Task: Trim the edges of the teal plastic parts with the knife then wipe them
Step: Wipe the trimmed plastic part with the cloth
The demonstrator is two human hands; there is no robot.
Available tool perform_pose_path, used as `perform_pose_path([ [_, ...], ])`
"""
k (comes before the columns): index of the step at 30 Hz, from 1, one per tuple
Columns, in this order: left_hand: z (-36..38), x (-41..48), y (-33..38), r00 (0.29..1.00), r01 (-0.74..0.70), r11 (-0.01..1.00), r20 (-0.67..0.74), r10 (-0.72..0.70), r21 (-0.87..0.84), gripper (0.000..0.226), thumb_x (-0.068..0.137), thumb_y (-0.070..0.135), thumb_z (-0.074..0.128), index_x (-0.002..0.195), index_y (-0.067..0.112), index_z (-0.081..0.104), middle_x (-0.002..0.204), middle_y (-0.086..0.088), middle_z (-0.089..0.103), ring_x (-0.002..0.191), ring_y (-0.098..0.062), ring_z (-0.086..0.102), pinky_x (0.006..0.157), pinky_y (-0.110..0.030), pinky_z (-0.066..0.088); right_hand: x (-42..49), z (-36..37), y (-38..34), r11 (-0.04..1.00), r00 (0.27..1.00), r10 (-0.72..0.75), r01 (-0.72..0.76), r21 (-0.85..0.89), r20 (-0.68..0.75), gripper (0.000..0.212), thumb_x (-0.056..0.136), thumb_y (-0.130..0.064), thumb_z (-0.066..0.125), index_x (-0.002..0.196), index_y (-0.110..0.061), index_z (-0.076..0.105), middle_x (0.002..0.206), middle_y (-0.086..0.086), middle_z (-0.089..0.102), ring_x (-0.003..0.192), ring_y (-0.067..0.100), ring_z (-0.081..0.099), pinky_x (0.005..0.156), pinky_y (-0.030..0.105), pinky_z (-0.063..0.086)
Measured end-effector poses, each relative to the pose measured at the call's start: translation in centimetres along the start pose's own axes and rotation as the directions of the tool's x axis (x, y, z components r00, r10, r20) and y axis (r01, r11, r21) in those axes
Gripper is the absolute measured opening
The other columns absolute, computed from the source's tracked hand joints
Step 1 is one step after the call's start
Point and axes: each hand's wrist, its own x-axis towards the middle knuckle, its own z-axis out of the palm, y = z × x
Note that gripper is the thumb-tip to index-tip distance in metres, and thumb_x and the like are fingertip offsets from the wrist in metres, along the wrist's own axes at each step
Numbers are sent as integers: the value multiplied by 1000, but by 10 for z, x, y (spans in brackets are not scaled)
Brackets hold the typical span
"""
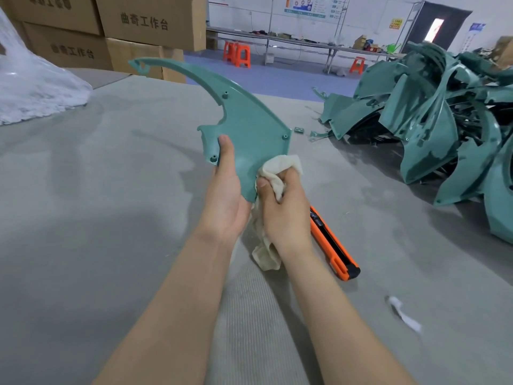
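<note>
A flat teal plastic part [249,126] with a long curved horn stands upright above the table. My left hand [226,195] grips its lower left edge, thumb lying up along the face. My right hand [283,209] holds a bunched cream cloth [280,169] against the part's lower right edge; the cloth's tail hangs down below my wrist. An orange utility knife [333,245] lies on the table just right of my right wrist, partly hidden by the hand.
A big heap of teal plastic parts [433,123] fills the right side of the grey felt table [111,204]. Small teal scraps [299,130] lie near it. A white scrap [405,315] lies at the front right. White plastic wrap [33,87] and cardboard boxes [138,29] stand at the back left.
</note>
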Motion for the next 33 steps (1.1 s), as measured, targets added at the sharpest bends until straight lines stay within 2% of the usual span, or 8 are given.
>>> perform_pose_path([
  [2,-1,2,0,1000,-13,1000,1,13,-2,61,98,53,31,132,8,53,123,-11,65,110,-23,64,93,-33,52,0,-1,-2,1000,998,-12,11,21,57,20,96,-14,56,90,-32,51,90,-10,62,81,-5,56,68,6,40],
  [6,-5,2,2,999,-27,999,-43,28,28,62,94,58,40,126,8,59,106,-4,73,97,-18,70,78,-27,57,-5,4,-2,1000,984,9,-9,-4,178,9,94,-14,58,103,-19,58,91,-6,64,91,11,61,82,26,48],
  [10,-2,0,-1,1000,-1,1000,-3,1,21,61,97,54,35,129,7,56,117,-10,68,106,-22,67,89,-32,54,-2,3,1,997,999,29,-26,-66,40,7,95,-22,58,98,-25,52,86,-16,59,81,3,58,69,11,43],
  [13,0,1,-4,999,5,1000,35,-6,22,61,99,52,28,132,7,53,124,-12,64,112,-23,64,97,-34,50,2,-2,2,998,999,25,-26,-65,-21,12,97,-22,56,93,-26,46,88,-12,58,80,-1,54,64,4,39],
  [18,-4,2,0,1000,-14,999,-16,14,35,60,97,55,36,127,9,58,112,-7,71,101,-19,69,87,-30,55,-2,1,0,996,975,60,-44,-79,215,9,95,-17,58,100,-22,52,93,-7,62,94,13,60,82,23,46],
  [25,-2,3,-3,1000,9,1000,21,-9,-8,60,100,50,27,134,7,51,127,-12,63,115,-24,61,101,-35,47,7,-2,6,989,996,83,-87,-121,-32,10,97,-25,55,92,-21,48,86,-8,58,74,-2,52,60,4,37],
  [31,-3,5,-4,1000,13,999,29,-12,-37,54,101,46,30,136,9,49,125,-11,64,111,-22,64,88,-31,55,10,-11,3,995,974,94,-86,48,-205,20,96,-25,56,78,-27,47,72,-15,52,62,-7,48,59,11,38],
  [33,-5,6,-4,1000,0,1000,32,0,-14,51,101,43,32,134,9,50,123,-10,66,109,-22,65,87,-31,56,11,-13,3,991,970,109,-89,102,-218,16,95,-25,57,81,-25,49,81,-8,56,71,0,50,70,25,45],
])
